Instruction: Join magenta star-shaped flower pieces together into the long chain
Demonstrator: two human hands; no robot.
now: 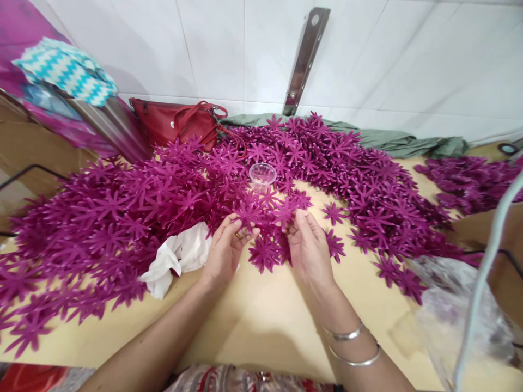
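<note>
My left hand (224, 247) is closed in a pinch on the edge of a purple star-shaped flower piece (248, 213). A second flower piece (287, 210) is pinched between the thumb and fingers of my right hand (309, 247). The two pieces are close together in front of me, over the table. Just below them lies a loose flower piece (265, 253), and a small clear plastic cup (262, 174) stands behind among the flowers. A crumpled white cloth or tissue (188, 249) is beside my left hand.
Large heaps of purple flower pieces (110, 218) curve around the pale table (261, 321). Behind them are a red handbag (175, 121) and a green cloth (392, 142). A clear plastic bag (457, 305) and a pale cable (486, 261) are at the right.
</note>
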